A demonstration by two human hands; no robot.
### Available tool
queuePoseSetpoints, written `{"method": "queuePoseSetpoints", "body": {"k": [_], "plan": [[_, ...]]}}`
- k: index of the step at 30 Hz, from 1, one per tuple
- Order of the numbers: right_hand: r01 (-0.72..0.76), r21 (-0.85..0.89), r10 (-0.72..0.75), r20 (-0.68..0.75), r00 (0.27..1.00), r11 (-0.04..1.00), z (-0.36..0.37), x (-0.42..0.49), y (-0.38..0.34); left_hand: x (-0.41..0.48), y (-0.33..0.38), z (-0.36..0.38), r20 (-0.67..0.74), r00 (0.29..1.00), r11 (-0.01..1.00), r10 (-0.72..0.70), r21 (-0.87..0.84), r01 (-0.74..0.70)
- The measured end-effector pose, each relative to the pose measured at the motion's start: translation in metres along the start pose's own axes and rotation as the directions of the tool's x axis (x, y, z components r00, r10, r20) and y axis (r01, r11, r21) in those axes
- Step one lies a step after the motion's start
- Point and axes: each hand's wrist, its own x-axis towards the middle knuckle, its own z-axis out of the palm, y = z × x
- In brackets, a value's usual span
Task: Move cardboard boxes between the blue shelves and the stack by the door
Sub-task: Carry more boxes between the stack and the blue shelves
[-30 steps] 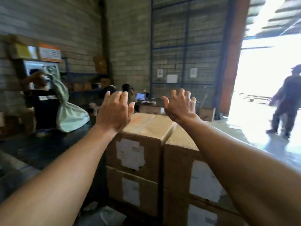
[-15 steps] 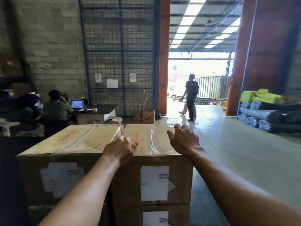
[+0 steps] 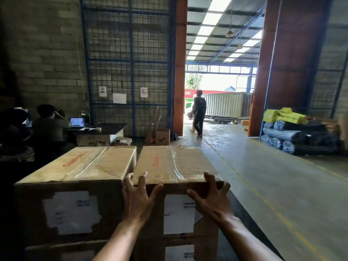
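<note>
- Both hands are gripping the near top edge of the taped box [image 3: 169,162]. The left hand [image 3: 138,200] is hooking its fingers over the left corner with its thumb splayed on the front face. The right hand [image 3: 211,200] is doing the same at the right corner.
- That box is sitting on top of the stack, resting on a lower box [image 3: 180,251] and touching a neighbouring box [image 3: 75,166] along its left side.
- Its long axis is running straight away from the person toward the doorway [image 3: 222,81]. The short, labelled end is facing the person, and the red print on the lid is running along that same length.
- Judging by the grip, the step in hand is drawing the box off the stack — best done by sliding it back along its long axis until the hands are reaching under the bottom edge. A hold on the top rim alone is looking too weak for carrying, and the shiny wrap on the lid is probably making it slippery.
- Pulling straight back — not sideways — should be keeping it from dragging its neighbour.
- Farther out, a seated person [image 3: 48,125] is working at a laptop [image 3: 77,122] on the left, a walker [image 3: 198,113] is passing through the doorway, and wrapped rolls [image 3: 293,136] are lying along the right wall.
</note>
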Motion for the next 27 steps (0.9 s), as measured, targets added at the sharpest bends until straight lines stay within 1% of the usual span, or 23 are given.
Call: {"method": "queuePoseSetpoints", "body": {"k": [2, 4, 8, 11, 13, 15, 20, 24, 27], "plan": [[0.000, 0.030, 0.000, -0.009, 1.000, 1.000, 0.005, -0.003, 0.005, -0.004, -0.003, 0.003, 0.005, 1.000, 0.999, 0.010, -0.036, -0.010], [0.011, 0.020, -0.011, -0.022, 1.000, 1.000, 0.008, -0.004, 0.008, -0.007, -0.008, 0.007, 0.009, 0.999, 0.999, 0.033, -0.028, -0.033], [0.024, 0.018, -0.024, -0.050, 0.998, 1.000, 0.012, -0.002, 0.010, -0.014, -0.015, 0.014, 0.085, 0.995, 0.997, -0.057, -0.042, 0.061], [0.040, 0.022, -0.039, -0.054, 0.998, 0.999, 0.014, 0.001, 0.015, -0.014, -0.006, 0.009, 0.129, 0.983, 0.991, -0.131, 0.022, 0.129], [0.034, 0.036, -0.032, -0.063, 0.997, 0.999, 0.015, 0.000, 0.015, -0.016, -0.003, 0.009, 0.127, 0.979, 0.987, -0.157, 0.050, 0.152], [0.031, 0.059, -0.025, -0.095, 0.995, 0.998, 0.018, -0.003, 0.015, -0.019, -0.003, 0.010, 0.102, 0.982, 0.987, -0.160, 0.036, 0.157], [0.052, 0.103, -0.033, -0.176, 0.984, 0.993, 0.015, -0.017, 0.014, -0.030, -0.001, 0.007, 0.085, 0.989, 0.992, -0.124, -0.024, 0.126], [0.116, 0.097, -0.085, -0.275, 0.958, 0.988, -0.015, -0.014, -0.007, -0.012, 0.023, -0.010, -0.013, 1.000, 0.999, -0.021, -0.030, 0.021], [0.203, 0.061, -0.167, -0.368, 0.915, 0.977, -0.053, -0.003, -0.039, 0.013, 0.057, -0.036, -0.090, 0.995, 0.997, 0.044, -0.063, -0.049]]}}
